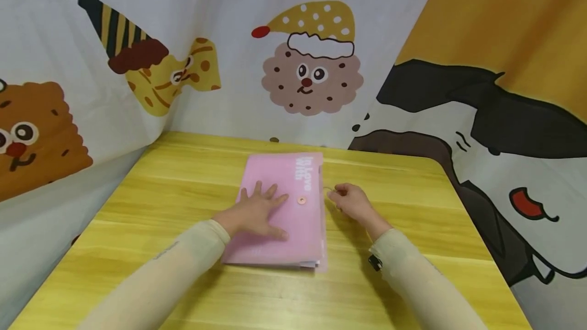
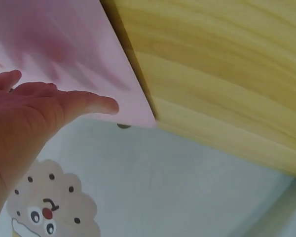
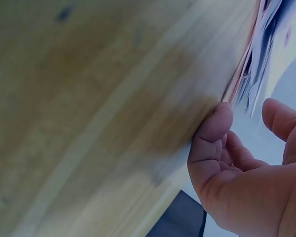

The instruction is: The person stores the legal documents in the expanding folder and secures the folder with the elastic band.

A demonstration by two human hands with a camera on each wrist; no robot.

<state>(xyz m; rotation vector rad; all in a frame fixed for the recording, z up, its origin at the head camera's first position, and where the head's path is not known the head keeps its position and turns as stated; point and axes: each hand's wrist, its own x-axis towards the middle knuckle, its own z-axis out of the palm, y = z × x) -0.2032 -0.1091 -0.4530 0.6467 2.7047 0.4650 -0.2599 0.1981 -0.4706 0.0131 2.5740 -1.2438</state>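
Note:
A pink folder with white lettering and a round button lies closed on the table, papers showing at its lower right edge. My left hand rests on the cover with fingers spread; in the left wrist view its thumb points toward the folder's corner. Just off the folder's right edge, my right hand pinches a thin elastic cord that runs to that edge. The right wrist view has the curled fingers beside the layered page edges; the cord itself does not show there.
The yellow wood-grain table surrounds the folder. Behind and beside it hangs a white cloth printed with cartoon biscuits. A small black item sits at the right sleeve's cuff.

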